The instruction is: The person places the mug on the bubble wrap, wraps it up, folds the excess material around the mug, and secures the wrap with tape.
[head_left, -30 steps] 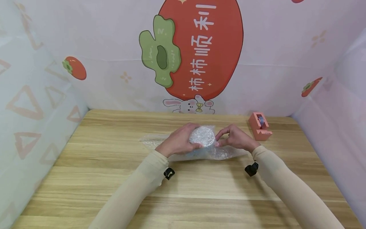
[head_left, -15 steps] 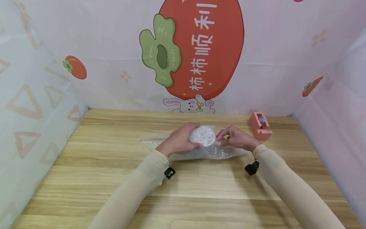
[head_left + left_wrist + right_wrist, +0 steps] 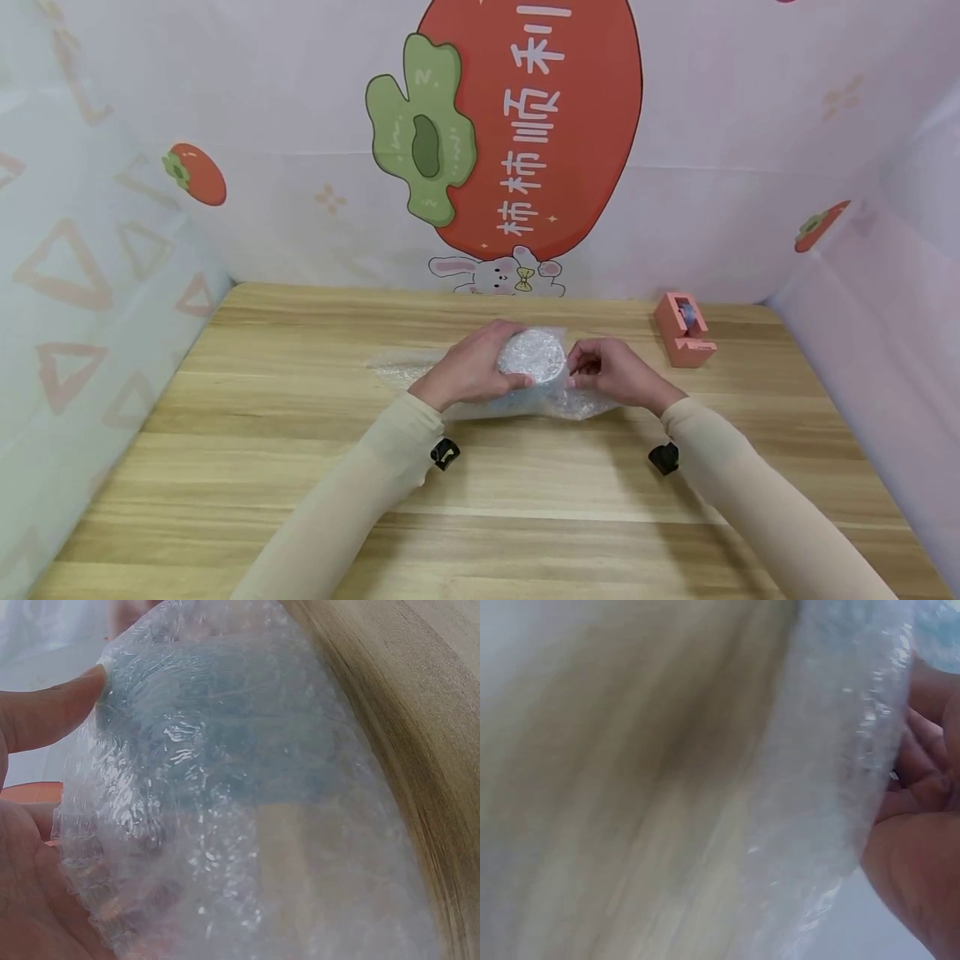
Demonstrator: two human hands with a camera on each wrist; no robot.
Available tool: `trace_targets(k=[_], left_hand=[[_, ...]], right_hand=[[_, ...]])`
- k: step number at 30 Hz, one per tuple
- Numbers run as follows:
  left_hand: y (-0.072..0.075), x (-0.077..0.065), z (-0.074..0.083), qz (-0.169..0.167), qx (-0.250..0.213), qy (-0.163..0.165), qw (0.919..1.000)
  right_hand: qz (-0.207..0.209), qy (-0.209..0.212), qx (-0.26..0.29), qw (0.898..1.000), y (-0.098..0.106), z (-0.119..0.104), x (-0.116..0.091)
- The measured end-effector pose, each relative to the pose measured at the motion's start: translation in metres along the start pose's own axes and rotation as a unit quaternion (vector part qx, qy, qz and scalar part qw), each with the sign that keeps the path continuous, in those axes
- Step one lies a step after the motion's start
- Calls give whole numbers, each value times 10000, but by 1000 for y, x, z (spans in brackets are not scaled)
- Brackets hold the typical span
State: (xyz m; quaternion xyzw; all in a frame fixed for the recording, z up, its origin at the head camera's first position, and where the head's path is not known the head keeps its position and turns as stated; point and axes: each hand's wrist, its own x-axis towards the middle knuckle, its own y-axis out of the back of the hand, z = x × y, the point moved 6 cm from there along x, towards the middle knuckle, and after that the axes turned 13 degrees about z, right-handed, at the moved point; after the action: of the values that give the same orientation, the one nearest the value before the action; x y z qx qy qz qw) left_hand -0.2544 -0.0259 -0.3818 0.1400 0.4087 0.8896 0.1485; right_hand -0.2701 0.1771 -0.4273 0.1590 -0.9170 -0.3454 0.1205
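1. Step in hand: the wrap around an upright, round-topped wrapped object (image 3: 532,357), right of centre in the head view, seems to be being gathered at its side.
2. The left hand (image 3: 474,364) grips the object from its left, opened about as wide as it, thumb across the front. It would do best to hold the object steady without squashing it.
3. The right hand (image 3: 621,372) has its fingers curled nearly closed at the object's right side, seemingly pinching the edge of the bubble wrap (image 3: 585,403); the exact hold is partly hidden. Small, snug folds should serve better than a hard tug, which could tilt the object or tear the film.
4. The loose wrap at left, reaching out beyond the left hand, would want the same care, kept flat against the table (image 3: 525,517).
5. Count, nearest first: two sleeves (image 3: 352,492), at lower left and lower right; two black wrist devices (image 3: 445,454); two hands; one wrapped object, its contents not clear beyond a bluish tint.
6. Farther: one pink tape dispenser (image 3: 684,333), right of centre; on the backdrop (image 3: 300,242), one rabbit and one big red fruit, upper middle.
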Motion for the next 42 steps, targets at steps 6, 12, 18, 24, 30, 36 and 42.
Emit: trace_targets(k=[6,12,18,24,30,36,42], left_hand=[[0,-1,-1,16,-8,-17,10000],[-1,-1,-1,61,6,-83,9999],[-1,0,0,75,30,-106,9999],[-1,-1,-1,60,27,-17,10000],[-1,-1,-1,19,38,18,10000],[0,-1,0,-34,64,38,10000],[1,-1,3,-51,201,-89,9997]], right_hand=[[107,170,-276,9994,-6,2,-9],[386,504,-372,9973,-10,0,-11],[522,484,-702,9950,-12,-2,-10],[317,193,-1158,9926,-12,-7,-5],[-303,-194,-1238,9917,-15,-10,1],[-980,-407,-1649,9806,-14,-14,7],[-1202,-96,-2147,9692,-8,-22,15]])
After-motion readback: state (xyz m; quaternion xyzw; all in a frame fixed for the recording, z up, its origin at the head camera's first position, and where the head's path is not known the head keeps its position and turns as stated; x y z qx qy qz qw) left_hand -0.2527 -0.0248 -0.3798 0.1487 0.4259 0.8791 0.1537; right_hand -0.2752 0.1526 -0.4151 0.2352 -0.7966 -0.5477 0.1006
